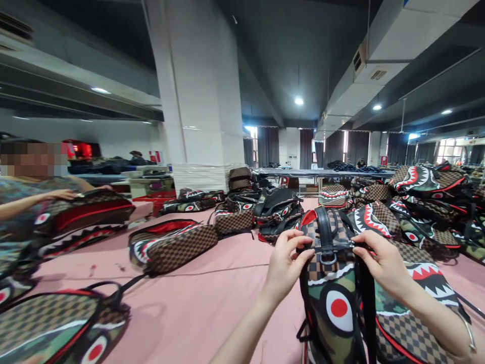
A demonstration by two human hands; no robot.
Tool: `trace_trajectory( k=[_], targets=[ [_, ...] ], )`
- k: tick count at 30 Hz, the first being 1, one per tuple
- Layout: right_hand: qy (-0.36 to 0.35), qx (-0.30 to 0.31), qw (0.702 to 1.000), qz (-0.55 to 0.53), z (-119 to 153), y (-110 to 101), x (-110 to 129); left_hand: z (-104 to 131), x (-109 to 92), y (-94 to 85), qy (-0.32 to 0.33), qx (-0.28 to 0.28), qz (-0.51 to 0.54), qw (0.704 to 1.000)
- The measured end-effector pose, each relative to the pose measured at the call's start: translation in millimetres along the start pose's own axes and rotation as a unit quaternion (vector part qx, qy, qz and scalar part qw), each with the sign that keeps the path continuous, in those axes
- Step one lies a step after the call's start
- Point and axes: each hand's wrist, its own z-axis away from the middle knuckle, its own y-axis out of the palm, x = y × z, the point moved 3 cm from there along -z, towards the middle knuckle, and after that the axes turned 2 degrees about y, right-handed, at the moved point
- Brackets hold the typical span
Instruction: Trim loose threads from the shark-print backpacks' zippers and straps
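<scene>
A brown checkered backpack point(331, 283) with camouflage panels and a red-and-white eye patch stands upright before me, its black top handle point(323, 227) uppermost. At the left of the handle, my left hand point(290, 258) pinches the bag's upper edge between thumb and fingers. On the other side, the thumb and fingers of my right hand point(379, 258) close on a small strap or zip end near the top corner. What exactly lies between the fingertips is mostly hidden. Another shark-mouth backpack point(420, 303) lies beneath my right forearm.
The pink tabletop point(182, 303) carries several similar bags, including an open one point(182, 245) at centre left and a pile point(428, 202) at right. A co-worker point(34, 202) at the left handles another bag point(91, 217). Behind stands a white wrapped pillar point(200, 101).
</scene>
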Motion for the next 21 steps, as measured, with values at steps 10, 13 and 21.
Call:
trace_trajectory(
  k=[10, 13, 21],
  targets=[
    [-0.094, 0.099, 0.979, 0.150, -30, 6, 22, -10, -15, 8.2, 0.085, -0.025, -0.123, 0.988],
    [-0.102, 0.104, 0.970, 0.196, -32, 6, 28, -6, -16, 14.7, 0.090, -0.039, -0.121, 0.988],
    [-0.068, 0.058, 0.993, 0.077, -15, 2, 22, -9, 19, -8.3, -0.068, -0.149, 0.090, 0.982]
  ],
)
